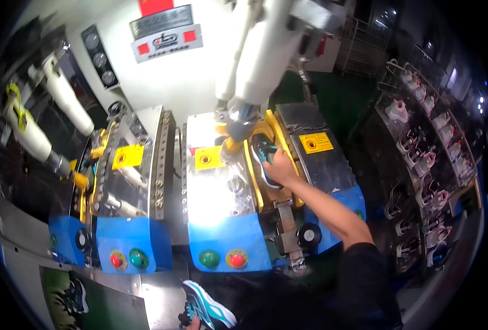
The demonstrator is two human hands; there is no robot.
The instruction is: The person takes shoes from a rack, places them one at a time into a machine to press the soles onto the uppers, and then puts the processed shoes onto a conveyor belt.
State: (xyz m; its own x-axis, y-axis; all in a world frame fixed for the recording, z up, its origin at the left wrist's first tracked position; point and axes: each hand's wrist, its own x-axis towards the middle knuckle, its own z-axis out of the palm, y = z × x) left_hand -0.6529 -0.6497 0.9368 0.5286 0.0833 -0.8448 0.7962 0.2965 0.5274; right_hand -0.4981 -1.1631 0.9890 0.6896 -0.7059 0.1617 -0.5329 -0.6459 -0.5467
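Note:
My right hand (281, 166) reaches forward into the yellow-framed opening of the right-hand press machine (227, 181) and grips a teal, black and white shoe (264, 152) lying in it. My left hand (192, 323) shows only at the bottom edge, where it holds a second teal, white and black shoe (206, 307) by its lower end. A white padded machine arm (260, 55) comes down onto the press just left of the shoe in the opening.
A second press (128, 187) with blue front, red and green buttons (127, 259) stands to the left. The right press has green and red buttons (222, 258) too. A wire rack (425, 165) with several shoes runs along the right. White padded cylinders (35, 132) sit at far left.

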